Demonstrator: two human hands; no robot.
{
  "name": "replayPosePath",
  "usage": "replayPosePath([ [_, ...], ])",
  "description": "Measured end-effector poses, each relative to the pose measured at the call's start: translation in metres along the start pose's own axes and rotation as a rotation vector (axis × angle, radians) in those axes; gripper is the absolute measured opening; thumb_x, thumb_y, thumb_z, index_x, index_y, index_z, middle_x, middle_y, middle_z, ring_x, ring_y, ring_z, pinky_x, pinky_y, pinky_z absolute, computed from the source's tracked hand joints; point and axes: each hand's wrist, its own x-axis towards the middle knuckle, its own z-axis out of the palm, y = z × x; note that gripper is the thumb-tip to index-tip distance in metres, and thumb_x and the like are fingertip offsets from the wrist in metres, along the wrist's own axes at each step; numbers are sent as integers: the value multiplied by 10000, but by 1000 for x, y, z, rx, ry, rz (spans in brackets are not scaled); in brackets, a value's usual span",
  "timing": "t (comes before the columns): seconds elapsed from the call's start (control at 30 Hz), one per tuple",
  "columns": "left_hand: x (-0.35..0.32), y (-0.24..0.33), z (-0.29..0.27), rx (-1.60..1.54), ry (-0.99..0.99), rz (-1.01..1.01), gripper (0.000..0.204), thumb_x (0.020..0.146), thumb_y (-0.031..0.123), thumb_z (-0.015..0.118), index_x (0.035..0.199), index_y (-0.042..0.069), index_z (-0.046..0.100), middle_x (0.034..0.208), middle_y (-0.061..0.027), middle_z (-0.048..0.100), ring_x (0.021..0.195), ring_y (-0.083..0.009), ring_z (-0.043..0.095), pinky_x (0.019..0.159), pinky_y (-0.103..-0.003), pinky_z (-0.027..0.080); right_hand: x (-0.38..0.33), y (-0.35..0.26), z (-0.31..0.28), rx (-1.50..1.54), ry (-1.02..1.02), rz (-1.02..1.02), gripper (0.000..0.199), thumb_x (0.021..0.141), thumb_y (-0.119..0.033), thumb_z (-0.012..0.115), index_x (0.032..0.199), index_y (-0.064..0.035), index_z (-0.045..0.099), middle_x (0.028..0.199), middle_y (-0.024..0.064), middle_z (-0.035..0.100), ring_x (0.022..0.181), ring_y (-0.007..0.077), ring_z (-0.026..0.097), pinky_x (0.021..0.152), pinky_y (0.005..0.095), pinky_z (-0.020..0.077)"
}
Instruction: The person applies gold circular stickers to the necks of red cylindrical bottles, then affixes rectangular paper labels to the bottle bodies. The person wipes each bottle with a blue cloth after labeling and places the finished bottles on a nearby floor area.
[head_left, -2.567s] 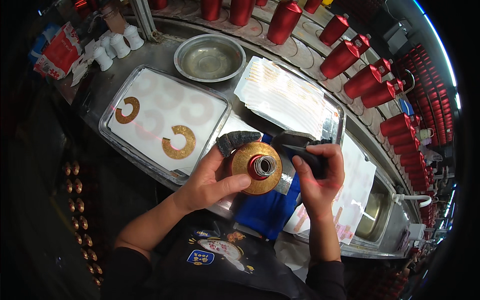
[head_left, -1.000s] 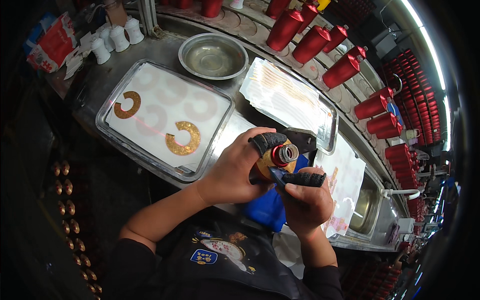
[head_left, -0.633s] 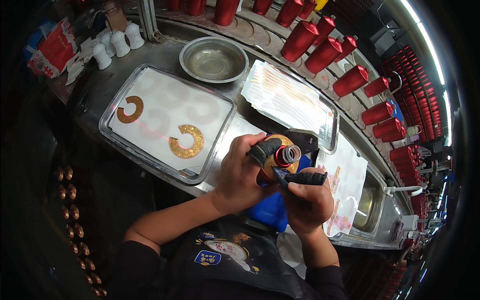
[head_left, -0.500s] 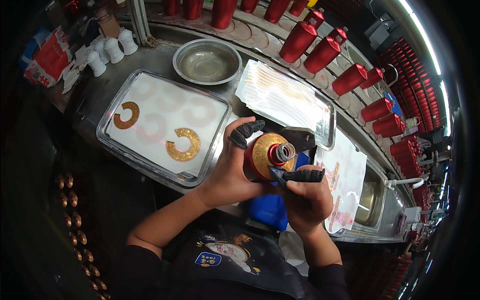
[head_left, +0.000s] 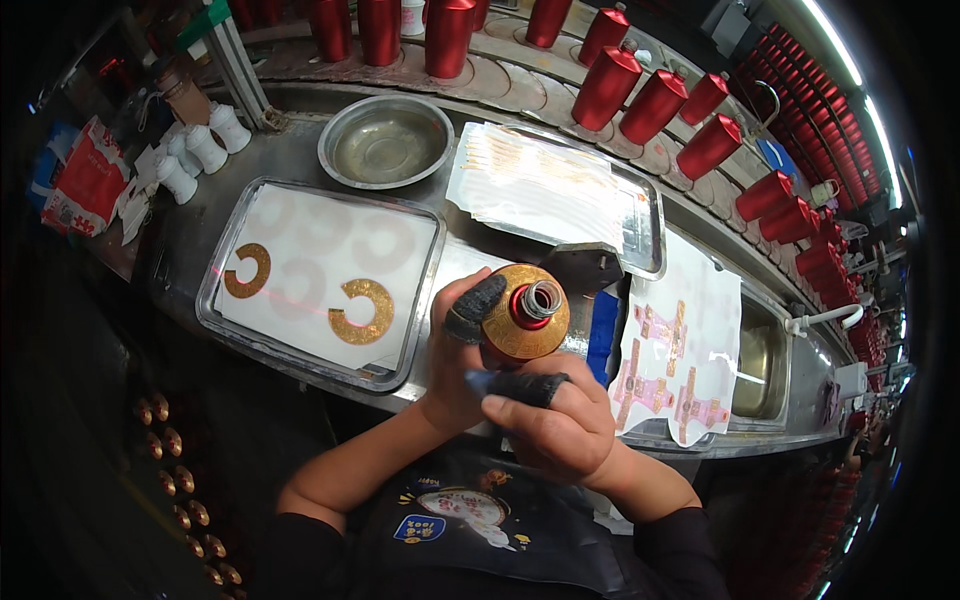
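Note:
My left hand [head_left: 455,375] grips a red bottle [head_left: 533,320] that has a gold patterned band [head_left: 500,340] around its shoulder and an uncapped threaded neck pointing up toward me. A black cover wraps that hand's finger beside the gold band. My right hand [head_left: 560,435] is closed, with a black cover on its index finger. Between its thumb and index finger it pinches a small flat bluish-dark tool [head_left: 480,381], whose exact kind is unclear. The tool sits just below the bottle's shoulder, near my left hand; whether it touches the bottle cannot be seen.
To the left lies a metal tray [head_left: 207,298] with white paper and two gold C-shaped decals [head_left: 365,312]. Behind stand a water basin [head_left: 385,145] and a tray of strip decals [head_left: 545,185]. Pinkish-gold decals [head_left: 645,390] lie rightward, before a sink [head_left: 762,365]. Red bottles [head_left: 608,88] line a conveyor.
The bottle has moved slightly left and its neck is turned more upward. My right hand has drawn down and left, taking the tool off the gold band's edge.

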Motion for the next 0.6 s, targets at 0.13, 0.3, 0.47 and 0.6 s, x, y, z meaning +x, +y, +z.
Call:
replayPosePath([
  [0.13,-6,4,3,242,44,155,983,690,256,946,1462,14,387,1354,-187,450,1231,-331,533,1054,-415,447,-9,3,-7,-121,258,105,311,697,6,769,1005,-37,759,913,75,655,840,275,638,679,357,530],
  [0.3,-6,4,9,69,60,134,1001,662,267,958,1449,1,400,1361,-191,436,1230,-333,534,1037,-413,472,-17,13,-20,-36,272,157,333,696,92,770,994,-51,730,883,91,675,769,283,654,651,353,528],
  [0.47,-2,11,1,72,-15,-21,969,611,252,976,1393,35,446,1291,-189,508,1183,-356,566,993,-430,491,-16,23,-26,256,225,237,309,787,44,809,1058,-15,672,896,87,639,787,218,647,725,318,532],
  [0.6,15,19,-19,72,-193,3,936,596,226,970,1368,45,472,1282,-178,531,1159,-368,587,982,-439,501,-5,55,-30,419,318,761,268,889,-67,772,1105,7,632,1007,49,626,914,105,606,807,245,499],
])
